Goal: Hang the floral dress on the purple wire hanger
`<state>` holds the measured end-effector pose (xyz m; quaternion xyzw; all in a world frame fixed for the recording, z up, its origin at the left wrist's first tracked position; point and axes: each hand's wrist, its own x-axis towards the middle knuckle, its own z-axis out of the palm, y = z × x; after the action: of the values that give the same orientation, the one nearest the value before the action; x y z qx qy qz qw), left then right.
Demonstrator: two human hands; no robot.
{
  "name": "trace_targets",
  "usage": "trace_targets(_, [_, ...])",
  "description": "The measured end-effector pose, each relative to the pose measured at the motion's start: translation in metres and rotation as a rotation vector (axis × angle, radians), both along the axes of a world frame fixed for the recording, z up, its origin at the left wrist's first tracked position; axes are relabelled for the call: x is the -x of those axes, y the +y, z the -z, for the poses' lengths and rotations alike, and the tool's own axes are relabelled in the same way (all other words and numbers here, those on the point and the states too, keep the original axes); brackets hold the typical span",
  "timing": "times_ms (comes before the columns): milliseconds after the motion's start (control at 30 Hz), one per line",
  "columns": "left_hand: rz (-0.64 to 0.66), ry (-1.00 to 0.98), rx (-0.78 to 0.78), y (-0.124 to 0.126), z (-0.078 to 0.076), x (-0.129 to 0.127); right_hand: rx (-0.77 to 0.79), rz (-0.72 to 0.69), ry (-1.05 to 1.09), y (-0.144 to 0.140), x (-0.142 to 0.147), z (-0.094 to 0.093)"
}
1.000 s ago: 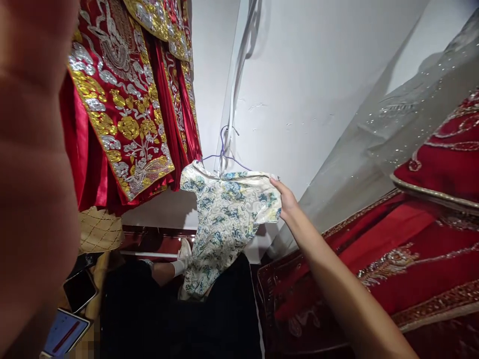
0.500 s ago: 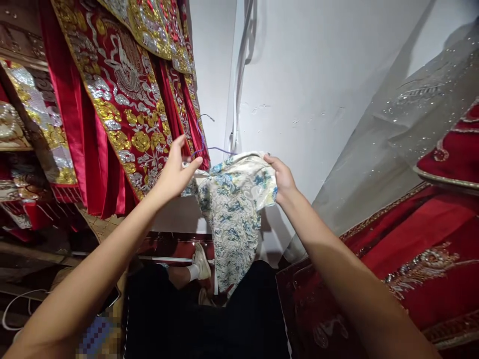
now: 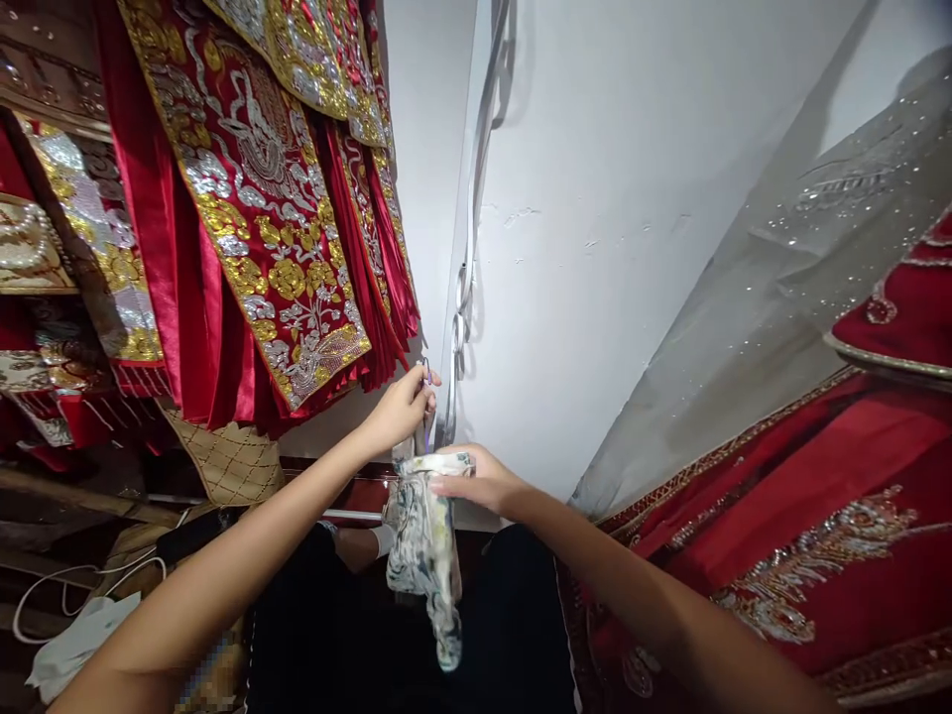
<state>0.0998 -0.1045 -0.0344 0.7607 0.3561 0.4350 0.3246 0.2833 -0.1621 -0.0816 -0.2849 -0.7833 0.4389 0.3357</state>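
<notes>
My left hand [image 3: 402,412] is closed around the thin purple clothes hanger [image 3: 426,438] near its hook. Below it hangs a pale dress [image 3: 420,535] with a blue-green swirl pattern, bunched into a narrow bundle; its exact cut does not show. My right hand [image 3: 483,480] grips the garment's upper part from the right, thumb in front and fingers hidden behind it. The lower end dangles between my dark-clothed legs.
Red costumes [image 3: 275,228] with gold and silver embroidery hang on the left. A white wall [image 3: 580,248] with a grey strap [image 3: 476,169] stands ahead. Sparkly sheer fabric [image 3: 691,327] and a beaded red garment [image 3: 818,496] are at right. A white cable [image 3: 66,575] lies lower left.
The garment was spread out between my hands; now it is lower and gathered narrow. My left hand, open before, has closed on the hanger. My right hand has moved left and down.
</notes>
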Motion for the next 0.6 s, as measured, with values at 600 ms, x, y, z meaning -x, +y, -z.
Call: trace_targets(600, [0.565,-0.441,0.130,-0.047,-0.067,0.020,-0.955,0.343,-0.360,0.043,-0.057,-0.010])
